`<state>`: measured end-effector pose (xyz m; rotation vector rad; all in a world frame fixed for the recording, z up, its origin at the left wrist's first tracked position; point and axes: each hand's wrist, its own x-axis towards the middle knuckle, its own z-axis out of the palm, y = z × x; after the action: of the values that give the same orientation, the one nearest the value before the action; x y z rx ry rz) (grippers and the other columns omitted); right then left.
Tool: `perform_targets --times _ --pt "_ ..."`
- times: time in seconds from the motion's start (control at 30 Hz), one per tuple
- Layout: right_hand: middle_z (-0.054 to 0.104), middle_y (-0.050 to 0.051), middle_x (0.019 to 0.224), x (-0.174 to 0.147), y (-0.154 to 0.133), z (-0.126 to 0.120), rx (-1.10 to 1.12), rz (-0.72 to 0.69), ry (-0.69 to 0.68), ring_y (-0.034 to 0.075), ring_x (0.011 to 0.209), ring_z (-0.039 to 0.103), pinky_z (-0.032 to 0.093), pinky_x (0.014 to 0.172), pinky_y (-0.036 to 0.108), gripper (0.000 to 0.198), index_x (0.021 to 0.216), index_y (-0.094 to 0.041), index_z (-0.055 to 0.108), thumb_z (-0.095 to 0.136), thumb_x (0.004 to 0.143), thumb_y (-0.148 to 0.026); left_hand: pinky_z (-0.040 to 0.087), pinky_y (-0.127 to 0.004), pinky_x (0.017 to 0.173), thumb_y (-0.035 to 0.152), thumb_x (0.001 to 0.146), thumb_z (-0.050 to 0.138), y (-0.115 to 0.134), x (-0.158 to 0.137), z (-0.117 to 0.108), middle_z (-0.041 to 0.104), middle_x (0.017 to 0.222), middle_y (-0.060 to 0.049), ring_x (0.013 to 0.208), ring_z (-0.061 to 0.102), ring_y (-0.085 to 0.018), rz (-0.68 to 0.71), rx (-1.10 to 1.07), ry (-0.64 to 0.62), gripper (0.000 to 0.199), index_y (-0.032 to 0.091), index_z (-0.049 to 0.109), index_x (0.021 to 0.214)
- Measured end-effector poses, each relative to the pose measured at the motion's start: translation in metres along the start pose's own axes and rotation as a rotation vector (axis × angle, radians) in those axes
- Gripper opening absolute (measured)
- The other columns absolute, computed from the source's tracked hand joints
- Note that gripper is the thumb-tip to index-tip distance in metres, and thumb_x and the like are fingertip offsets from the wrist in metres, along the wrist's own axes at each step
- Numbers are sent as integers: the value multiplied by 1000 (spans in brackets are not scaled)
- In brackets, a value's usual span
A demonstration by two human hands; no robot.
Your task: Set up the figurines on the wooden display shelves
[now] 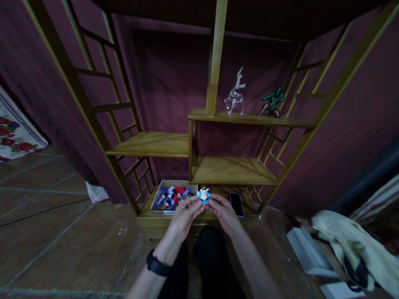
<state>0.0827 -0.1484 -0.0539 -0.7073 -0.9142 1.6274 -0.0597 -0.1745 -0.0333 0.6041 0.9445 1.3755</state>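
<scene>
A small blue and white figurine is pinched between both hands in front of the lowest shelf. My left hand, with a black watch on its wrist, grips the figurine's left side. From the other side, the fingertips of my right hand close on it. Just left of the hands, an open cardboard box sits on the bottom shelf, holding several red, blue and purple figurines. A dark phone lies on the same shelf, to the right of my right hand.
The wooden shelf unit stands against a dark red wall. On its upper right board are a clear deer figure and a green-cloaked figure. Grey-white boxes and a cream cloth lie on the floor at right.
</scene>
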Motion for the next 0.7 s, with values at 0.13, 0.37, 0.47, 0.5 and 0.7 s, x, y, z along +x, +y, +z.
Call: perform_targets --times 0.13,0.37,0.47,0.5,0.7 --pt "70 5 94 2 5 -4 40 17 2 18 87 64 49 87 36 30 84 -18 69 80 59 -31 51 -23 66 21 59 78 -8 5 -2 67 71 -1 64 62 -11 213 276 -31 36 13 64 92" --pt "71 4 94 3 11 -11 30 24 30 19 91 64 47 87 35 30 85 -19 70 80 57 -27 48 -31 77 29 79 59 -18 7 -9 68 93 -6 83 63 -19 560 962 -60 31 20 61 109" --pt "71 3 90 4 16 -17 11 25 74 19 88 63 48 84 34 28 84 -20 70 79 58 -26 46 -34 83 29 83 53 -16 1 -7 64 109 -9 97 60 -22 658 1250 -43 34 21 56 116" --pt "70 2 89 5 17 -20 9 30 76 18 87 63 48 83 33 27 83 -20 70 78 58 -25 46 -35 84 29 85 51 -16 -2 -6 63 110 -10 99 60 -23 685 1334 -39 35 21 54 118" --pt "69 -2 84 6 28 -36 -1 65 109 15 82 63 49 80 30 23 77 -23 67 77 57 -20 45 -34 80 25 87 46 -16 -11 4 61 97 -10 91 59 -22 831 1677 -98 30 18 51 116"
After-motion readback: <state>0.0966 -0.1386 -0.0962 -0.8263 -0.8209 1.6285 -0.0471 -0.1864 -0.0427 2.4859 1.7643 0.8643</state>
